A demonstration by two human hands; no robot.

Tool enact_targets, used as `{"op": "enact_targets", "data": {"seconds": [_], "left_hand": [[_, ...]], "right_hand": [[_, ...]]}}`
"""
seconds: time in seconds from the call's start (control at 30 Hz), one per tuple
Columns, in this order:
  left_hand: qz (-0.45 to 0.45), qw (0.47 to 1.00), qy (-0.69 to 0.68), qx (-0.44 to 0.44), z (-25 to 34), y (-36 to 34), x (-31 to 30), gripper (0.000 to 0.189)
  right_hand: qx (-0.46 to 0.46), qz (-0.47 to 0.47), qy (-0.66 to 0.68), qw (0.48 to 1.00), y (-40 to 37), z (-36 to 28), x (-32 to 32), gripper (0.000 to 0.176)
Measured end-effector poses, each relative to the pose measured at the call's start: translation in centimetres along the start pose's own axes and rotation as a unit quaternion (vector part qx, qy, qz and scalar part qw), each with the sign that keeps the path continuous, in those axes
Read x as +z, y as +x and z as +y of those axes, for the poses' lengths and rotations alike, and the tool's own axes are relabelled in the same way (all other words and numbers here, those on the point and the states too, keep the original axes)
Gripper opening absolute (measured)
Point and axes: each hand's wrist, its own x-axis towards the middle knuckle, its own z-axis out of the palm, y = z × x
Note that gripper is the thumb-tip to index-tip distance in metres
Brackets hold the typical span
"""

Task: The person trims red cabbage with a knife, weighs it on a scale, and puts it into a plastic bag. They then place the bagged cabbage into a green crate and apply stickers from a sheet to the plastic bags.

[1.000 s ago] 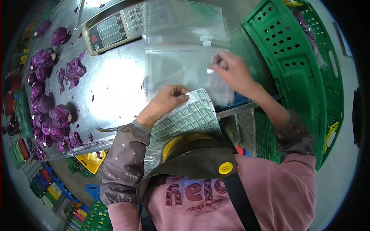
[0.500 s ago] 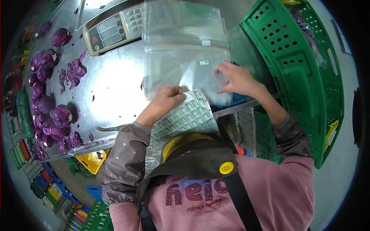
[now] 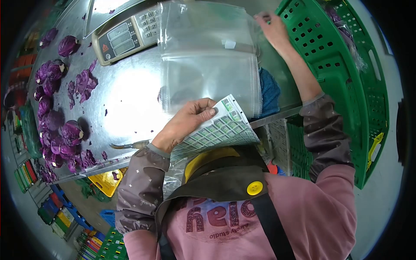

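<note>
My left hand (image 3: 188, 121) pinches the top corner of a sheet of small green-and-white labels (image 3: 221, 130) near my chest. Clear plastic bags (image 3: 208, 82) lie in a flat stack on the metal table, just beyond that sheet. A small white patch (image 3: 229, 44) shows on the stack's upper part. Near the stack's upper right edge, my right hand (image 3: 273, 30) is raised, its fingers curled together and slightly blurred; what they hold, if anything, cannot be made out.
A scale (image 3: 123, 39) stands at the table's back. Purple cabbages (image 3: 69, 132) and loose leaves lie on the left. Nearer me is a curved knife (image 3: 130, 145). Blue cloth (image 3: 269, 93) sits beside the bags, and a green crate (image 3: 329, 82) stands at the right.
My right hand has moved up and away from the bags' lower right side. The small green label on the lower part of the bags no longer shows. The label sheet has shifted slightly right.
</note>
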Motion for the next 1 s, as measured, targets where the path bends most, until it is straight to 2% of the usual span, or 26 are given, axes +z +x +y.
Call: {"op": "enact_targets", "data": {"seconds": [0.03, 0.1, 0.17, 0.23, 0.27, 0.33, 0.4, 0.5, 0.67, 0.77, 0.83, 0.87, 0.93, 0.97, 1.0], "left_hand": [[0.01, 1.0, -0.005, 0.011, -0.1, 0.1, -0.1, 0.018], [0.023, 0.999, -0.016, 0.023, -0.1, 0.1, -0.4, 0.018], [0.025, 0.998, -0.052, -0.001, 0.2, 0.3, -0.6, 0.016], [0.017, 0.999, -0.05, -0.001, 0.6, 0.6, -0.7, 0.015], [0.011, 0.999, -0.046, -0.004, 0.8, 0.6, -0.8, 0.014], [-0.003, 0.998, -0.06, -0.011, 1.4, 0.5, -0.6, 0.014], [-0.017, 0.997, -0.073, -0.018, 1.4, 0.7, -0.5, 0.013], [-0.102, 0.992, -0.075, 0.001, 0.8, 1.0, -0.6, 0.018], [-0.137, 0.988, -0.071, -0.009, 0.5, 1.1, -0.4, 0.024], [-0.12, 0.983, -0.135, -0.034, -0.1, 1.4, -1.0, 0.02], [-0.021, 0.989, -0.13, -0.062, -0.7, 1.8, -1.7, 0.015], [-0.022, 0.989, -0.13, -0.062, -0.8, 1.8, -1.8, 0.015], [0.051, 0.997, -0.008, -0.054, -1.0, 1.9, -1.8, 0.011], [0.05, 0.997, -0.007, -0.054, -1.0, 1.9, -1.8, 0.011], [0.057, 0.997, 0.022, -0.048, -1.1, 1.9, -1.7, 0.011]], "right_hand": [[-0.002, 0.0, 0.001, 1.0, -0.2, -1.7, -0.8, 0.022], [-0.013, -0.038, 0.089, 0.995, -2.1, -5.3, -3.1, 0.019], [-0.077, -0.227, 0.196, 0.951, -5.6, -7.5, -3.9, 0.016], [-0.211, -0.373, 0.238, 0.872, -8.4, -9.8, -4.7, 0.016], [-0.211, -0.373, 0.237, 0.872, -9.1, -10.3, -4.6, 0.016], [-0.36, -0.406, 0.12, 0.831, -10.2, -10.6, -4.4, 0.017], [-0.363, -0.417, 0.126, 0.824, -10.2, -10.8, -4.6, 0.018], [-0.368, -0.436, 0.131, 0.81, -10.4, -11.2, -5.5, 0.018], [-0.393, -0.424, 0.118, 0.807, -11.5, -10.8, -6.5, 0.017], [-0.39, -0.393, 0.122, 0.824, -11.4, -9.9, -6.4, 0.016], [-0.191, -0.355, 0.11, 0.909, -10.8, -8.7, -5.5, 0.016], [-0.191, -0.354, 0.11, 0.909, -10.3, -8.1, -4.6, 0.016], [0.022, -0.291, 0.079, 0.953, -9.2, -7.2, -2.1, 0.017], [0.023, -0.291, 0.079, 0.953, -9.1, -6.8, -0.7, 0.017], [0.007, -0.282, 0.02, 0.959, -9.1, -6.5, 0.7, 0.02]]}}
